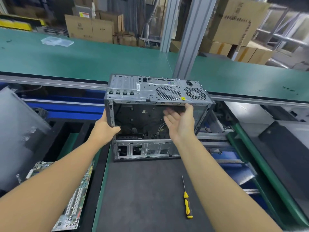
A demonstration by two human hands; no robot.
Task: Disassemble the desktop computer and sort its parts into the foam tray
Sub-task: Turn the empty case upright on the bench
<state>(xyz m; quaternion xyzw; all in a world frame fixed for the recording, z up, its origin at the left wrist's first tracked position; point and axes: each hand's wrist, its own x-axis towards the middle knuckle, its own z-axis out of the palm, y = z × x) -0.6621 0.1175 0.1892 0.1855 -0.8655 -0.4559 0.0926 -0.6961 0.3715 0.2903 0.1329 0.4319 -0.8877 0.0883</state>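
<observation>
**Stripped case held upright by its open side**

The computer case (150,91) stood on end at the far edge of the dark mat (142,190), its rear panel with two fan grilles turned upward and its open side facing the person. Loose wires and a few small fittings showed in the dark interior; whether the lower end bore its full weight on the mat could not be told.

The left hand (104,129) gripped the case's left edge, thumb curled round the frame into the opening and fingers hidden behind the wall. The right hand (180,121) lay palm up inside the opening, just under the case's upper rim, its fingers (168,118) straight and relaxed and holding nothing, the thumb against the rim.

Nearer than the case, on the same mat, lay a yellow-handled screwdriver (187,200), well apart from both hands, its shaft pointing toward the case. Left of the case sat the black foam tray (56,126), with a motherboard (76,198) lying in its near part, partly under the left forearm. Further left of the case a grey side panel (20,131) leaned. Beyond the case ran a green bench (83,56) bearing a clear plastic piece (56,41), with cardboard boxes (88,28) stacked behind.
</observation>
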